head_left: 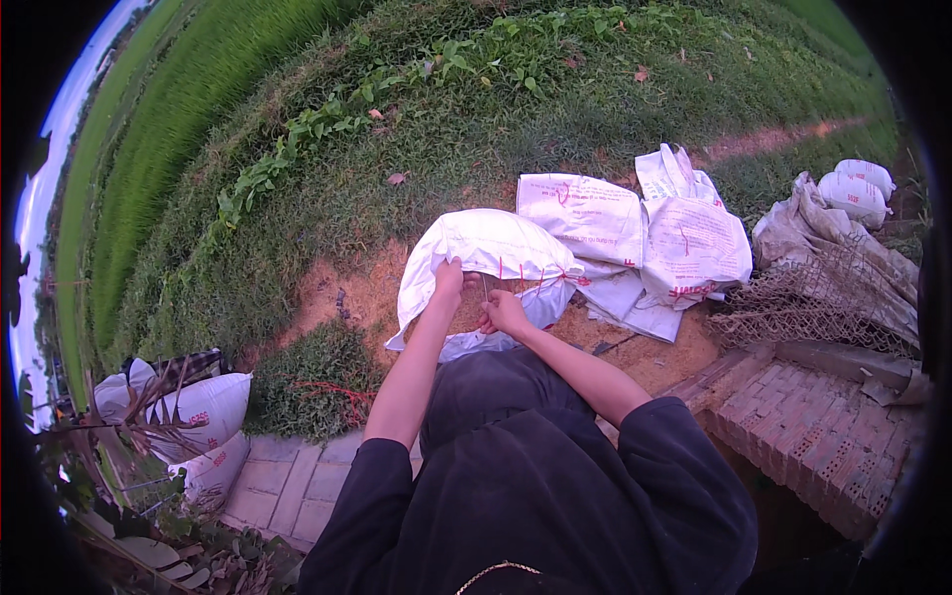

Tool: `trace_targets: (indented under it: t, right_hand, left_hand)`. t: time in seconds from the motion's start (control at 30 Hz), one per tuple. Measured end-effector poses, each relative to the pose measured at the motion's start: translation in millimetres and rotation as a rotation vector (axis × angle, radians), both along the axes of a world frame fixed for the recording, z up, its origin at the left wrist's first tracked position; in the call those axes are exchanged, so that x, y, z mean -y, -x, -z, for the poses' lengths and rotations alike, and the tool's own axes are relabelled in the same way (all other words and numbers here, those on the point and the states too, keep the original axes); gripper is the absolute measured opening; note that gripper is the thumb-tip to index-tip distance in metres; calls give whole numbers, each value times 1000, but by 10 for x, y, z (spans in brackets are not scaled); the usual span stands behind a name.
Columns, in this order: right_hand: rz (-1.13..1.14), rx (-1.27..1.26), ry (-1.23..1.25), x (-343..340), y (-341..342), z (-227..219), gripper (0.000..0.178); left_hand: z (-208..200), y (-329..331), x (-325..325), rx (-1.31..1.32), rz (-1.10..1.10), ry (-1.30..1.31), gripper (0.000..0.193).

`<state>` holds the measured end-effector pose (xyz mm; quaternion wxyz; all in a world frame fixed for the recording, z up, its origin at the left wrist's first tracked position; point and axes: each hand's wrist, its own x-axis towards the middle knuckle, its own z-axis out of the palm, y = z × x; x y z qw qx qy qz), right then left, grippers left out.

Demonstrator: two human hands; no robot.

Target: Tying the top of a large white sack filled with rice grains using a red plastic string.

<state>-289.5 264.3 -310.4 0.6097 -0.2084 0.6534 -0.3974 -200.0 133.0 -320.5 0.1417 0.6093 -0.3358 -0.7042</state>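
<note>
A full white woven sack [486,236] lies on the ground in front of me, its mouth facing me. Brown loose stuff shows in the gap between its two edges. Short red stitches [521,270] cross the mouth on the right part. My left hand [451,281] is closed on the upper edge of the sack, left of the stitches. Just right of it, my right hand [503,313] pinches a thin needle-like rod [484,289] standing up in front of the opening. Its exact kind is too small to tell.
Flat white sacks [583,218] lie beyond, to the right. Netting [843,297] and a grey tarp [828,243] are piled near a brick structure [813,426]. Filled sacks [203,416] stand at the left by paving [283,486]. Grass [416,149] slopes behind.
</note>
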Motion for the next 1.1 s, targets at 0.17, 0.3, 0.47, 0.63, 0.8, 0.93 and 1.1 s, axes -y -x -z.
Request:
trace_targets:
  t: [0.17,0.3,0.47,0.63,0.8,0.93,1.1]
  right_hand:
    - [-75,69,-14,-39,-2,-1,15]
    - [-80,62,-3,-38,23,-18,14]
    - [-54,111,13,-6,40,-12,15]
    - [-42,131,27,44,64,-4,14]
    - [18,64,133,413,137,18,17]
    - [-61,-367,162,504,120,141,25]
    - [-693,-667,4,548,495,-93,37]
  left_hand:
    - [36,-15,13,5,-17,20,28]
    - [35,19,33,20,-7,13,28]
    - [60,3,54,-11,-4,-16,28]
    - [-40,48,-67,-28,6,34,28]
    - [-2,-53,-94,171,159,196,34]
    - [-17,-73,-110,466,339,455,40]
    - [-129,-44,-113,485,337,429,48]
